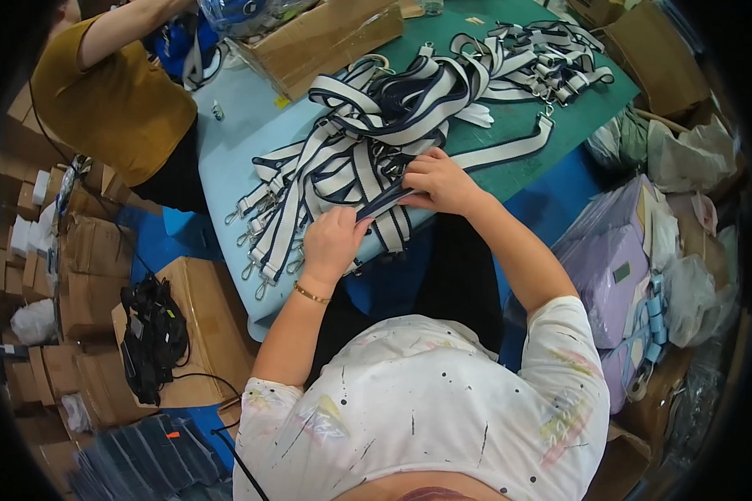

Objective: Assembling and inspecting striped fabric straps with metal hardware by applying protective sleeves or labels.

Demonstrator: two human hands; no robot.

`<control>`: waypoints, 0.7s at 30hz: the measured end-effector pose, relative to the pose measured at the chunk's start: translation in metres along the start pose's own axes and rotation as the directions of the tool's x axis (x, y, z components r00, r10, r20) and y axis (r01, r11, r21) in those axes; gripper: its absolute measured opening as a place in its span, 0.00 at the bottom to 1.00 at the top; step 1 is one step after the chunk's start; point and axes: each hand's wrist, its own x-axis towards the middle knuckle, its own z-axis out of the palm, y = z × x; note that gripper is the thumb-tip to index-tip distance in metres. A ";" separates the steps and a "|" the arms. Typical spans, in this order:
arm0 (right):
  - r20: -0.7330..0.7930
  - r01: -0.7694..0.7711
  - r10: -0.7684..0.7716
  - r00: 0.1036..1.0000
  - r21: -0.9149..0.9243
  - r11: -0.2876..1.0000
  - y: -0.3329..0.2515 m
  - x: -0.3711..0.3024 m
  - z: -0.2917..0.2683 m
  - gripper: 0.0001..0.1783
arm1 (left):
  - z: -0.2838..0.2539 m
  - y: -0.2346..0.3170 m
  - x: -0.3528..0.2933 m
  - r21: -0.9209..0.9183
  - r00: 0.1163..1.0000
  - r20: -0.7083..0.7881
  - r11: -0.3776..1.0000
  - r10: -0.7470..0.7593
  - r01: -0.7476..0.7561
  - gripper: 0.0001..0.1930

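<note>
A tangled heap of white straps with dark navy edges (426, 125) covers the middle of the table. Metal snap hooks (260, 290) hang from several strap ends at the near left edge. My left hand (332, 242) is closed on a strap (382, 199) at the table's near edge. Farther right along that strap, my right hand (438, 182) pinches it with bent fingers. One strap (509, 153) stretches out to the right of my right hand, ending in a metal hook. Parts of the gripped strap are hidden under my fingers.
The table (589, 108) has a green top with a pale blue sheet (225, 150) at left. An open cardboard box (326, 50) stands at the back. A person in a mustard shirt (117, 92) works at far left. Lilac packed goods (601, 275) are piled at right; cartons (100, 267) crowd the left.
</note>
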 end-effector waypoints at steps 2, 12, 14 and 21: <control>0.007 -0.018 0.018 1.000 -0.006 1.000 0.003 -0.001 0.002 0.13 | -0.002 0.001 0.001 0.011 1.000 0.024 1.000 0.000 0.000 0.15; 0.043 -0.084 0.083 0.996 0.018 0.996 0.003 -0.002 0.004 0.13 | -0.009 0.003 0.001 0.013 0.994 0.104 0.999 0.040 -0.042 0.13; 0.046 -0.084 0.083 0.996 0.019 0.996 0.003 -0.002 0.005 0.13 | -0.011 0.003 0.001 0.018 0.990 0.138 1.000 0.013 -0.015 0.13; 0.059 -0.102 0.101 0.993 0.015 0.995 0.003 -0.002 0.004 0.13 | -0.043 -0.015 -0.010 -0.582 0.979 0.201 0.801 -0.025 0.140 0.21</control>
